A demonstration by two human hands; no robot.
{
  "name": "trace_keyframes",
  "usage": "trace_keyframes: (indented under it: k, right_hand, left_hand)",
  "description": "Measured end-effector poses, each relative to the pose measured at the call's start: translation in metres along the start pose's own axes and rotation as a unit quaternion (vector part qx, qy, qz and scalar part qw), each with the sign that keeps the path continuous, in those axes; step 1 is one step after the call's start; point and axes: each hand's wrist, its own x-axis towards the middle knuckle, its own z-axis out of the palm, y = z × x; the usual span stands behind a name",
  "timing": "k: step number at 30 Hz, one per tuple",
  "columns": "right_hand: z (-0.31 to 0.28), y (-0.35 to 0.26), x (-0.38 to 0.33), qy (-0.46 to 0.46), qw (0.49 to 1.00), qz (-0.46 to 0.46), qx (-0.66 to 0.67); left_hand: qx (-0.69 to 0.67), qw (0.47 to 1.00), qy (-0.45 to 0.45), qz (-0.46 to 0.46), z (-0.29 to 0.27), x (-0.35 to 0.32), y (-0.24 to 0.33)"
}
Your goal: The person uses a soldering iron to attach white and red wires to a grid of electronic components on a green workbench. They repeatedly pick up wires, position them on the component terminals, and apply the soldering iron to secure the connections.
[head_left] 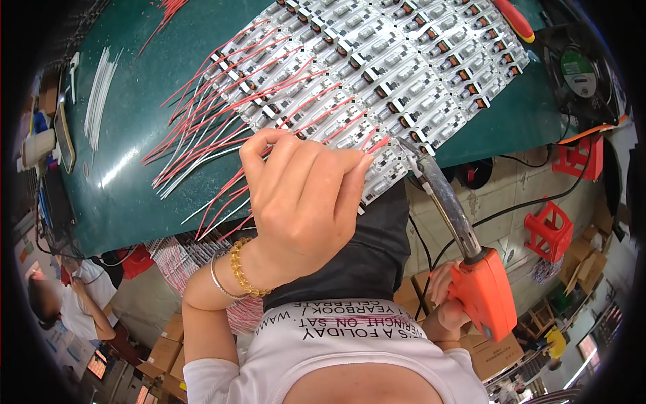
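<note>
My left hand (299, 185) is closed over the near edge of a panel of small circuit boards (397, 74), pinching a red wire (378, 145) between thumb and fingertips. Other red and white wires (202, 128) fan out leftward from the panel and pass under this hand. In my right hand (445, 296) is an orange-handled soldering gun (483, 296), my fingers wrapped around the grip. Its metal tip (406, 147) reaches the panel's near edge, right beside the pinched wire end. Whether the tip touches the board is too small to tell.
The panel lies on a green-topped table (128, 209). White wires (102, 94) lie at left, red-handled pliers (515, 20) at the far right, near a black fan (577, 74). Red stools (548, 229), a black cable and cardboard boxes stand right. Another person (87, 289) sits at left.
</note>
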Motion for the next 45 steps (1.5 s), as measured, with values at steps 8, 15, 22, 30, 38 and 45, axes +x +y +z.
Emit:
trace_keyframes:
  k: [8, 15, 22, 30, 38, 45]
  right_hand:
    - [0.015, 0.027, -0.029, 0.142, 0.989, -0.028, -0.009]
    - [0.008, 0.008, -0.008, 0.046, 0.999, -0.011, 0.015]
    - [0.013, -0.012, 0.004, 0.052, 0.991, 0.024, 0.118]
    - [0.004, 0.005, -0.020, 0.068, 0.996, 0.007, 0.060]
    - [0.010, 0.007, -0.023, 0.109, 0.994, 0.014, 0.024]
    - [0.009, 0.013, -0.033, 0.117, 0.993, 0.016, 0.000]
  left_hand:
    - [0.005, 1.000, 0.002, -0.001, 0.000, 0.000, 0.001]
    - [0.010, 1.000, 0.002, 0.007, 0.002, 0.000, 0.001]
    - [-0.005, 1.000, 0.006, -0.016, -0.006, 0.006, 0.005]
    - [-0.031, 0.998, -0.044, -0.037, -0.002, 0.005, 0.011]
    - [-0.006, 0.998, -0.061, -0.027, -0.005, 0.008, 0.008]
    - [-0.010, 0.997, -0.075, -0.031, -0.006, 0.010, 0.007]
